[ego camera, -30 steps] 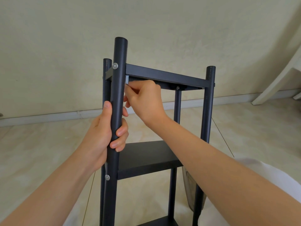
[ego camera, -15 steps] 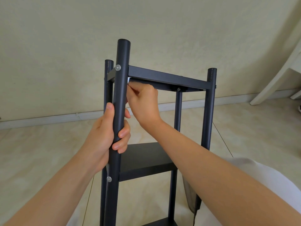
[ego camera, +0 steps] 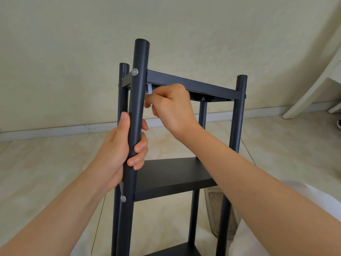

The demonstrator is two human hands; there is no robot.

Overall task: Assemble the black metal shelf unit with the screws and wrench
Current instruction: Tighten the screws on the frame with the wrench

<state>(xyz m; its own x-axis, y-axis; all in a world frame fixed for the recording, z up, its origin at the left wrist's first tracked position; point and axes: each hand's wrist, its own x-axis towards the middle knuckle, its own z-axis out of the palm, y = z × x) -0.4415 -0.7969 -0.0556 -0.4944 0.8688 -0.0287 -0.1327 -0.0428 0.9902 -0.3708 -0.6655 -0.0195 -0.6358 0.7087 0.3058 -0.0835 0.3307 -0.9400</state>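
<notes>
The black metal shelf unit (ego camera: 173,174) stands in front of me on four round posts, with a top frame and a middle shelf. My left hand (ego camera: 118,154) grips the near left post (ego camera: 137,108) below the top frame. My right hand (ego camera: 171,108) reaches inside the frame just behind that post and pinches a small silver wrench (ego camera: 149,89) under the top frame's corner. A silver screw head (ego camera: 135,72) shows on the post's outer face at the top, and another screw (ego camera: 123,199) sits lower at the middle shelf. The wrench tip is hidden behind the post.
The unit stands on a pale tiled floor (ego camera: 46,172) in front of a cream wall with a white skirting board (ego camera: 55,129). A white furniture leg (ego camera: 313,85) leans at the right edge. A lower shelf (ego camera: 177,251) shows at the bottom.
My right hand has shifted slightly down and to the right under the top corner, turning the wrench. The view has drifted a little. My left hand keeps its hold on the post.
</notes>
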